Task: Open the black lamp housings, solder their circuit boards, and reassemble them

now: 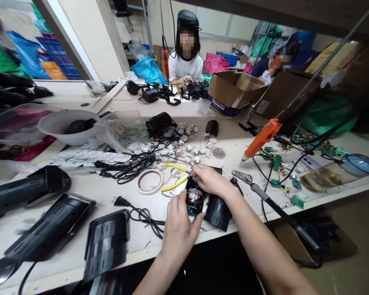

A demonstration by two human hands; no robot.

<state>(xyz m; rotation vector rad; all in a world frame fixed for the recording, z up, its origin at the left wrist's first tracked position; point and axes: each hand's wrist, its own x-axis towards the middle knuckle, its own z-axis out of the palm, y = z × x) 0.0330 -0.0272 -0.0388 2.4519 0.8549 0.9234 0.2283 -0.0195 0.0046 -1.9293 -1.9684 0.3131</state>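
Observation:
An open black device shell point(194, 199) with red and blue wires inside lies at the table's front edge. My left hand point(180, 226) grips its near end, thumb against the side. My right hand point(211, 180) rests on its far end, fingers pinching a small part among the wires. A second black housing point(218, 212) lies right beside it, under my right wrist. Yellow-handled cutters point(176, 177) lie just left of my right fingers.
A soldering iron point(266, 199) in a coil stand sits to the right, with an orange electric screwdriver point(262, 138) hanging behind. Tape roll point(149, 181), black cords, small white parts, black casings point(108, 241) lie left. Two people sit across the table near cardboard boxes point(230, 91).

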